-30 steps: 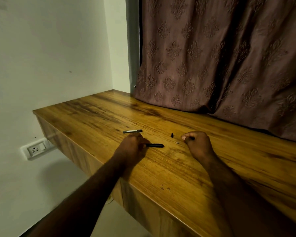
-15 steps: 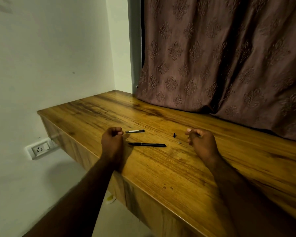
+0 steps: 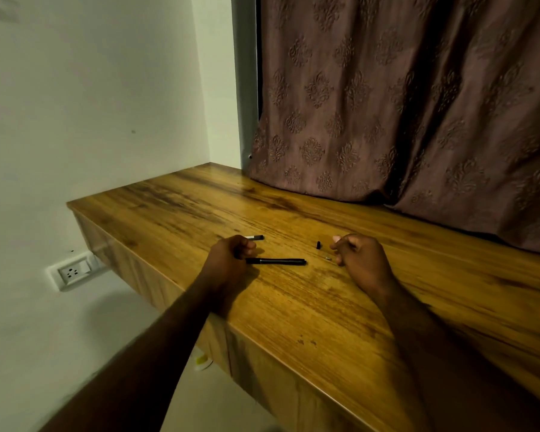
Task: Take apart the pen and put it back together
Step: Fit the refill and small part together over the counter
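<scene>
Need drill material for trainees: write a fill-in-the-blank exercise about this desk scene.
1. The black pen barrel lies on a ____ desk.
2. The small black pen piece lies nearer the ____ hand than the left hand.
3. Behind the desk hangs a patterned ____.
Missing words: wooden; right; curtain.

A home room: a patterned curtain (image 3: 402,104) at upper right, a wooden counter (image 3: 340,307), a wall socket (image 3: 72,272) at lower left.
</scene>
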A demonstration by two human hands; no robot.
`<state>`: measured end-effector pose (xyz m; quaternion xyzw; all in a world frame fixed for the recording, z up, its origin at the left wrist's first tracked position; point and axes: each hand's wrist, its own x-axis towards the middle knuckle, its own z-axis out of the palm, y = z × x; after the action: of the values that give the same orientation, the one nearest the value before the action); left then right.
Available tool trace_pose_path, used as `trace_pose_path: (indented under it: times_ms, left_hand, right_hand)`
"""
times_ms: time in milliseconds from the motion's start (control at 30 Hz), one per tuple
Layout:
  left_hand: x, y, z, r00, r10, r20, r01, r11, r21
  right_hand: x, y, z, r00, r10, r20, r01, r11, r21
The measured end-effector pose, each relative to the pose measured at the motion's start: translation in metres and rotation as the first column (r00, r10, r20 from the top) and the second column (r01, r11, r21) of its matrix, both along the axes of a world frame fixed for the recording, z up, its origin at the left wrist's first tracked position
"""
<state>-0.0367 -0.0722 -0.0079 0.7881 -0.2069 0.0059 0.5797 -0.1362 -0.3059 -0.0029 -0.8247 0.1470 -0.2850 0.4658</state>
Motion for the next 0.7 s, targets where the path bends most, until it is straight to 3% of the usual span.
trace_pose_path:
  times_ms: [167, 267, 333, 433, 567, 700]
  left_hand:
    - [-0.001, 0.0, -0.003, 0.998, -0.012, 0.059, 0.01, 0.999, 0.041]
    - [0.011, 0.008, -0.008, 0.998, 0.057, -0.02, -0.059, 0.991, -0.121]
    - [0.024, 0.009, -0.013, 0.979, 0.201, -0.019, -0.202, 0.969, -0.144]
    - [0.036, 0.007, -0.007, 0.944, 0.298, 0.142, -0.312, 0.946, 0.087]
    - [0.055, 0.0, -0.002, 0.949, 0.178, 0.26, -0.258, 0.911, 0.32]
    - [0.062, -0.008, -0.003, 0.913, 0.042, 0.405, -0.258, 0.828, 0.497]
  right_hand:
    - [0.002, 0.001, -0.003, 0.999, -0.002, -0.042, -0.004, 0.99, -0.139]
    - [0.0, 0.009, -0.003, 0.998, 0.004, -0.07, -0.022, 0.964, -0.263]
    - [0.001, 0.018, -0.002, 0.996, 0.037, -0.083, -0.062, 0.945, -0.321]
    - [0.003, 0.032, 0.0, 0.985, 0.084, -0.148, -0.137, 0.906, -0.401]
    - [0.006, 0.035, 0.001, 0.963, 0.086, -0.257, -0.21, 0.837, -0.506]
    - [0.01, 0.032, 0.002, 0.957, 0.087, -0.277, -0.22, 0.839, -0.497]
